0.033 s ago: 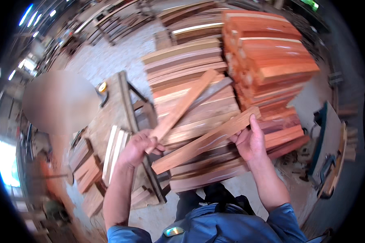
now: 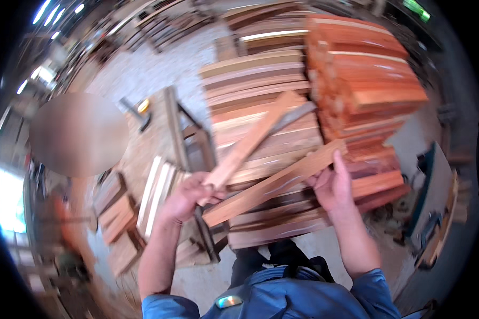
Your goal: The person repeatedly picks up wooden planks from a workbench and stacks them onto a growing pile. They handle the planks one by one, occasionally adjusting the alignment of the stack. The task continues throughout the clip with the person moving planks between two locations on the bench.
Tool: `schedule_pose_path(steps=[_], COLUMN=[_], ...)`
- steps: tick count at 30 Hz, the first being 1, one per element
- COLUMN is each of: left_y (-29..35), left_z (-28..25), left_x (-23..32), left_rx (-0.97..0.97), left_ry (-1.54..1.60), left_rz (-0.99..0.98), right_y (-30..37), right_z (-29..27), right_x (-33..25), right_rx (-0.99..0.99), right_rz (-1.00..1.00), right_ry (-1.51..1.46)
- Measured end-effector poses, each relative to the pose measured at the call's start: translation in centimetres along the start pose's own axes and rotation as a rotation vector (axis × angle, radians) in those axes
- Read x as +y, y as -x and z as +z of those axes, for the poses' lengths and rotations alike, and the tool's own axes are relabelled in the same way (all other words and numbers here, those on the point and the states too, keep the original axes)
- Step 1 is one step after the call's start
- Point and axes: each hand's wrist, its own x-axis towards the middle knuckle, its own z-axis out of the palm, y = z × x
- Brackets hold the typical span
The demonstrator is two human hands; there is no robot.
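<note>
My left hand (image 2: 189,198) is closed round the near end of a light brown wooden strip (image 2: 255,139), which slants away to the right over a stack of planks (image 2: 258,72). In my right hand (image 2: 332,186) is a second, reddish-brown wooden board (image 2: 274,183), gripped near its right end with the thumb on top. Its other end reaches down toward my left wrist, and the two pieces are apart. A greyish strip (image 2: 298,114) lies on the stack, partly hidden under the left-hand strip.
A tall stack of orange-red timber (image 2: 370,69) stands at the right. To the left is a wooden workbench (image 2: 154,127) with a yellow-and-dark tool (image 2: 143,109) and pale strips (image 2: 155,191). Wood blocks (image 2: 117,218) sit beyond its near corner. A dark-edged panel (image 2: 434,175) leans at the far right.
The whole scene has shifted slightly rightward in the view. Both hands keep hold of the same wooden pieces, with little movement relative to the stack.
</note>
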Motion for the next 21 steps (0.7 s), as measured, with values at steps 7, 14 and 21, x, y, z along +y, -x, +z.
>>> schedule_pose_path(steps=[7,14,21], left_y=[13.0,20.9,26.5], left_z=[2.9,2.9,-2.0], left_x=[-6.6,-10.1,-14.1], left_rx=[0.03,0.21,0.117], left_ry=[-0.071,-0.319,0.005], left_rz=[0.069,0.072,0.073], right_y=[1.0,3.5,7.8], right_z=[3.3,8.0,12.8], right_x=[3.7,10.3,19.0], right_rx=[-0.04,-0.008,-0.347], right_rz=[0.166,0.107,0.207], right_ry=[0.111,0.361,0.135])
